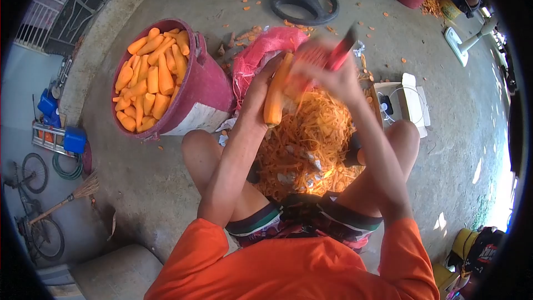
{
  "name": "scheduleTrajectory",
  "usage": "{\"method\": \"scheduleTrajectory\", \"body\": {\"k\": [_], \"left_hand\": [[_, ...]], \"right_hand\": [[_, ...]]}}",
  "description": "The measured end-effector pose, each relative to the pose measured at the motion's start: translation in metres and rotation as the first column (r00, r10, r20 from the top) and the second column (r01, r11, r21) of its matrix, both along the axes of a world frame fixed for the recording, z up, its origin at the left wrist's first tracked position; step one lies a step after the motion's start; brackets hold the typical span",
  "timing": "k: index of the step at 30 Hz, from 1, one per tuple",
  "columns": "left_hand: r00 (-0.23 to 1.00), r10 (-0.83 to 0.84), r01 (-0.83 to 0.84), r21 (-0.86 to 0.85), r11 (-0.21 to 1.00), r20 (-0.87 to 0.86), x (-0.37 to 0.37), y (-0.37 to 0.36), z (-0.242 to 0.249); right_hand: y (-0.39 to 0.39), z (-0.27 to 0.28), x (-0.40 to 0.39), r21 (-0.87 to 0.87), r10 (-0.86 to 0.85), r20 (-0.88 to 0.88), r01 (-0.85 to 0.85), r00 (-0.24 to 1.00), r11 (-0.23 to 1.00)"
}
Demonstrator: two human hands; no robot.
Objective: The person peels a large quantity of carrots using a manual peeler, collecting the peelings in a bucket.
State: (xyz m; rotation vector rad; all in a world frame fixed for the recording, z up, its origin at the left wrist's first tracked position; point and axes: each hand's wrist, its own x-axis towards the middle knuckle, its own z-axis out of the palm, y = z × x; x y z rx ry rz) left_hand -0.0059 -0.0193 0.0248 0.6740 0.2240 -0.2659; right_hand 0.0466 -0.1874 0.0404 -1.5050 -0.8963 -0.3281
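My left hand (261, 86) is closed around a peeled orange carrot (275, 97), its thick end pointing down toward me. Beside it, my right hand (336, 80) is smeared by motion and grips a red peeler (340, 53) with a dark end, close to the carrot's upper part. The peeler's blade is too blurred to make out. Below both hands, a large heap of carrot peelings (311, 139) lies on the floor between my legs. A pink mesh sack (258, 55) sits just behind my left hand.
A maroon tub (205, 89) full of peeled carrots (150, 78) stands at the left. An open white box (408, 100) lies by my right knee. Round metal stand base (277, 8) sits ahead. Carrot scraps dot the concrete floor; a broom (83, 187) and bicycle (41, 211) are far left.
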Motion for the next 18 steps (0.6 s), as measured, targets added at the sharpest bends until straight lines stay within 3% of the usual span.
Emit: {"method": "scheduleTrajectory", "body": {"k": [1, 2, 3, 4, 5, 7, 9, 11, 12, 17, 18], "left_hand": [[1.000, -0.003, 0.003, 0.004, 1.000, 0.006, 0.004, 0.001, 0.000], [1.000, -0.023, 0.024, -0.030, 0.999, 0.016, 0.007, 0.003, -0.004], [0.999, -0.040, 0.041, -0.066, 0.997, 0.016, 0.007, 0.006, -0.013], [0.939, -0.253, 0.291, -0.141, 0.946, 0.233, 0.007, 0.024, -0.020], [0.938, -0.254, 0.291, -0.143, 0.946, 0.235, 0.008, 0.025, -0.030], [0.987, -0.163, 0.156, -0.244, 0.957, -0.010, 0.006, 0.013, -0.019], [0.987, -0.158, 0.155, -0.245, 0.957, 0.007, 0.005, 0.011, -0.019], [0.995, -0.053, 0.054, -0.011, 0.998, 0.080, 0.001, 0.006, -0.010], [0.995, -0.070, 0.071, -0.007, 0.997, 0.077, 0.010, 0.006, -0.010], [0.999, 0.010, -0.010, -0.014, 1.000, 0.044, 0.020, 0.020, -0.025], [0.984, -0.135, 0.141, -0.046, 0.989, 0.112, 0.024, 0.034, -0.036]], "right_hand": [[0.008, 0.004, -0.007, -0.069, 0.060, 0.234, -0.045, 0.970, 0.997], [0.006, 0.001, -0.003, -0.065, 0.057, 0.234, -0.042, 0.971, 0.997], [0.002, -0.006, 0.001, -0.134, -0.050, 0.162, 0.072, 0.986, 0.988], [-0.004, -0.012, 0.004, -0.213, -0.162, 0.094, 0.179, 0.982, 0.961], [-0.011, -0.014, 0.017, -0.216, -0.163, 0.095, 0.180, 0.982, 0.960], [-0.023, -0.008, 0.035, 0.088, -0.164, -0.402, 0.217, 0.901, 0.972], [-0.018, -0.009, 0.028, 0.034, -0.113, -0.291, 0.129, 0.950, 0.991], [-0.005, -0.006, 0.000, -0.101, 0.011, -0.099, -0.021, 0.995, 0.995], [0.003, 0.006, -0.014, -0.117, 0.141, -0.014, -0.142, 0.990, 0.983], [0.008, -0.029, 0.006, -0.092, 0.037, -0.143, -0.051, 0.989, 0.994], [0.007, -0.034, 0.013, -0.103, -0.058, -0.092, 0.049, 0.994, 0.994]]}}
